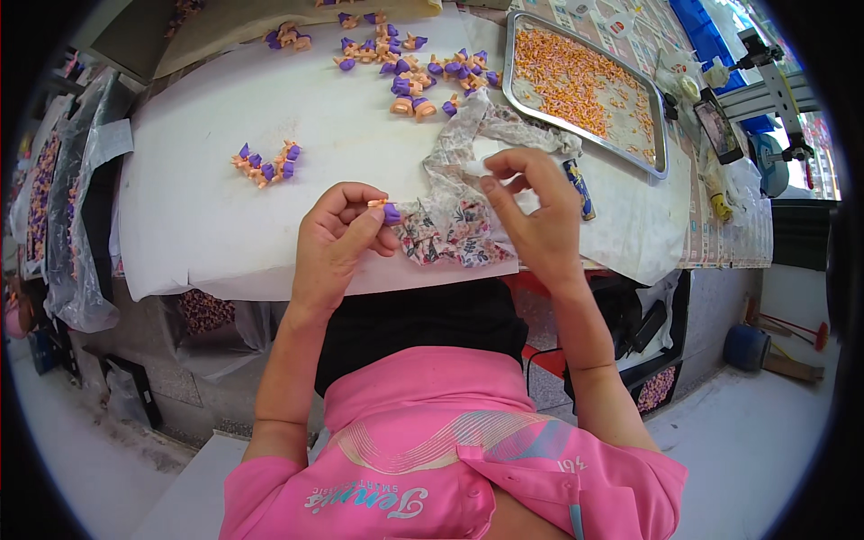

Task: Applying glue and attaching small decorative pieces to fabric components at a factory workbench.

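The purple-and-peach piece [391, 213] is pinched between the left hand [340, 236]'s thumb and fingers, by a floral cloth [450, 236]; the right hand [537, 205]'s fingertips nearly meet on something small and white [474, 168]. Beyond, a metal tray [585, 139] holds scattered orange bits [571, 76].

One left hand [337, 229] and one right hand [538, 202] are at work. At the left fingertips is one purple-and-peach figurine [391, 214]; at the right fingertips, one small white object [475, 168], too blurred to name. Between the two sets of fingers lies one floral cloth [450, 236]. Beyond and left of the left fingers, one cluster holds at least four more figurines [267, 171]; straight beyond both hands' fingers lie well over a dozen, overlapping too much for an exact count. Beyond and right of the right fingers is one metal tray [585, 136], its orange pieces [567, 76] too many to count. Just right of those fingers is one blue-and-yellow cylinder [580, 191]; farther right, one smartphone [717, 128] and one blue barrel [746, 347].
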A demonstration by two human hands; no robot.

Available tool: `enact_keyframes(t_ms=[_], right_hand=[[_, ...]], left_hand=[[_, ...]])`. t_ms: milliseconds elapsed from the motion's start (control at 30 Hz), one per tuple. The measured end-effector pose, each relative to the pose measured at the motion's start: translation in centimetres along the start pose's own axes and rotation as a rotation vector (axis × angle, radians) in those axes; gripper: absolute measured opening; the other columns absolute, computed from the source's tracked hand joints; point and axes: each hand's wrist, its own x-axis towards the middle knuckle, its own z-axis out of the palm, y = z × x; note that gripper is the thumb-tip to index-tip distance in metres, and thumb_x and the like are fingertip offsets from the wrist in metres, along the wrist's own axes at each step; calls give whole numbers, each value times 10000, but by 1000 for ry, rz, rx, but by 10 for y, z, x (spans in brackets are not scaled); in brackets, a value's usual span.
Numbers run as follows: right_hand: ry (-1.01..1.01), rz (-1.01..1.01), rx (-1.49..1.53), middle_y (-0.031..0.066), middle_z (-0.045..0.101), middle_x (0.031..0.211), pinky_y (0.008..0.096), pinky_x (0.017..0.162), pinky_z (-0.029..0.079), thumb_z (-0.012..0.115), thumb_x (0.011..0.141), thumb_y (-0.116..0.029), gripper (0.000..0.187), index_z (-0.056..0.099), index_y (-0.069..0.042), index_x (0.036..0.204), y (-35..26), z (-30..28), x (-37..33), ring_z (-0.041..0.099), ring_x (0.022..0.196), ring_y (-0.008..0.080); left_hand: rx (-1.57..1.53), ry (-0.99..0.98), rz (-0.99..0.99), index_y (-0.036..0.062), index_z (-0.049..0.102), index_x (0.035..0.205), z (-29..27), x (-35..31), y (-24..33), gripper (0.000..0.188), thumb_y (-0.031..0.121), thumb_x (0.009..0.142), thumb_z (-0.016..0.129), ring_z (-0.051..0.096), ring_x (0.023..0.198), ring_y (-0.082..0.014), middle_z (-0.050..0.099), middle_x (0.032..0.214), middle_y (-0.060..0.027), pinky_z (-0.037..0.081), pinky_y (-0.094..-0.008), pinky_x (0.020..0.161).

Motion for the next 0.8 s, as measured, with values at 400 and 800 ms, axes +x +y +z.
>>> enact_keyframes(t_ms=[400, 800], right_hand=[[-19, -77, -467, 117, 624, 1077, 395, 898, 439, 727, 803, -132, 280, 650, -37, 1056, 24, -29, 8, 561, 1035, 309], [-178, 59, -446, 110, 634, 1032, 386, 881, 448, 800, 729, -224, 405, 649, -34, 1053, 20, -45, 10, 560, 1005, 309]], left_hand=[[878, 333, 355, 25, 654, 965, -24, 6, 22, 122, 25, 843, 649, 537, 679, -74, 605, 878, -17, 430, -211, 580], [1024, 263, 654, 50, 645, 959, 29, 62, 43, 157, 32, 804, 638, 581, 819, -183, 613, 962, -69, 473, -291, 640]])
